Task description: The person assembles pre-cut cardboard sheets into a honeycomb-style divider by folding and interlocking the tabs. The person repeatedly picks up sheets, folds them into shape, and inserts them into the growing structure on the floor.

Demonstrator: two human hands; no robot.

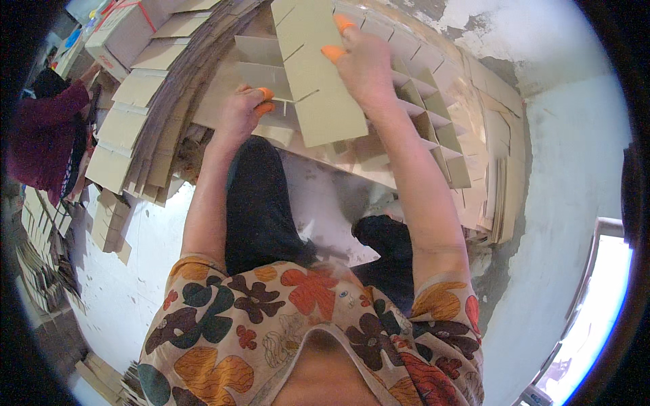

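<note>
My right hand [363,64] grips a long slotted cardboard strip [308,74] by its right edge. Orange covers sit on its thumb and a fingertip. The strip is tilted, with short slits along it, over a partly assembled grid of cardboard dividers [433,115]. To the left, my left hand [245,111] has orange covers on two fingertips. These are closed together beside a pale upright strip [279,116] in the grid; exactly what lies between them is hidden. Open square cells of the grid show right of the long strip, while the strip covers the middle ones.
Stacked slotted cardboard [152,115] leans in a long row at the left, beside a box [118,40] and a dark red cloth [47,135]. More flat cardboard [501,183] stands against the wall at right. My bent knee [261,196] is under the work surface's near edge.
</note>
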